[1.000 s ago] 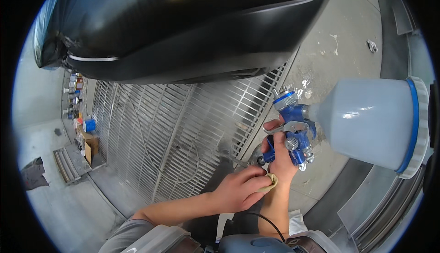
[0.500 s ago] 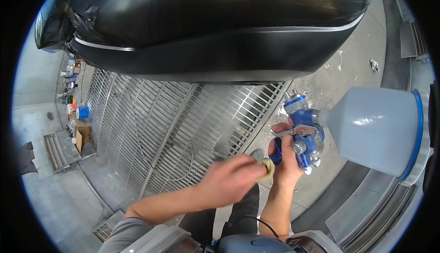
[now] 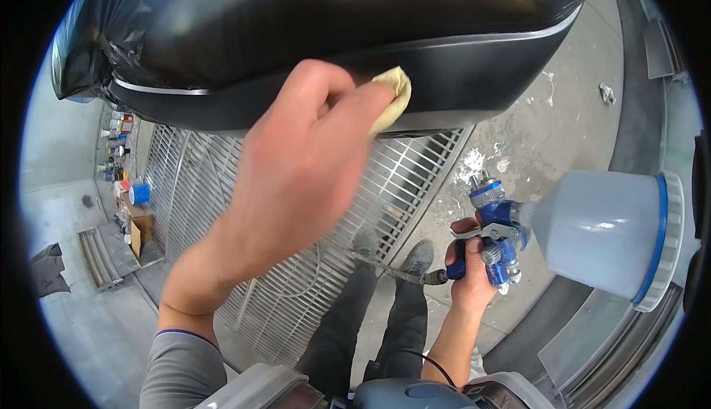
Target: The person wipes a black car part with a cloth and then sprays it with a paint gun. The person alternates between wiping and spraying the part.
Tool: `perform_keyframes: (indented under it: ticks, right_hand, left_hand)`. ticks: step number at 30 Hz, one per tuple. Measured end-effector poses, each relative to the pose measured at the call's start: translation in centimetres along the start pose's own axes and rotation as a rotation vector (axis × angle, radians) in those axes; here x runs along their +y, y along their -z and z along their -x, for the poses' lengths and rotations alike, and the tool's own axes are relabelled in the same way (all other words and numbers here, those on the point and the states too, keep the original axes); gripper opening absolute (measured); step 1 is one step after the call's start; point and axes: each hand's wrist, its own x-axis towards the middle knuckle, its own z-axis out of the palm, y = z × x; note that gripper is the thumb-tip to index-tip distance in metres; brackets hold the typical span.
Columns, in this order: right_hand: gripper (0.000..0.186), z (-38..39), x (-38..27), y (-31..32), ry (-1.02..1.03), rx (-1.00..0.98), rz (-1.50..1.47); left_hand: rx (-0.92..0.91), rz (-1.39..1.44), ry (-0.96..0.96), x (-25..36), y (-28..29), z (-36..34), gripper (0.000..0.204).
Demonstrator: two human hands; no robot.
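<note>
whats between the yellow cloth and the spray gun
In the head view, the stretch from the yellow cloth in the left hand down to the blue spray gun in the right hand holds only the metal floor grate and paint-speckled concrete floor.

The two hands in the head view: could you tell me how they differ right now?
The left hand is raised, pinching a yellow cloth against the black panel; the right hand is lower, gripping a blue spray gun. The left looks larger, nearer the camera. Both are bare.
</note>
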Motion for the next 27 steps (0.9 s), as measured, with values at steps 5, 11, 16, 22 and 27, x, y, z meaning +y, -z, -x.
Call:
perform_keyframes:
  ticks: [5,11,16,22,27]
  right_hand:
    - [0.045,0.1,0.0,0.4,-0.020,-0.035,0.033]
    - [0.041,0.2,0.2,1.0,-0.042,-0.028,0.043]
    - [0.041,0.3,0.1,1.0,-0.054,-0.024,0.037]
    - [0.044,0.2,0.0,0.9,-0.073,0.005,0.028]
    - [0.046,0.3,-0.1,1.1,-0.076,0.017,0.073]
  left_hand:
    - [-0.037,-0.097,-0.024,-0.3,-0.8,-1.7,0.040]
    - [0.023,-0.140,-0.103,-0.6,-1.8,-2.7,0.031]
    - [-0.022,-0.217,-0.033,-0.6,-1.2,-2.3,0.034]
    - [-0.160,-0.059,0.034,1.9,1.3,2.0,0.043]
    - [-0.255,0.092,0.053,2.0,-0.1,4.1,0.040]
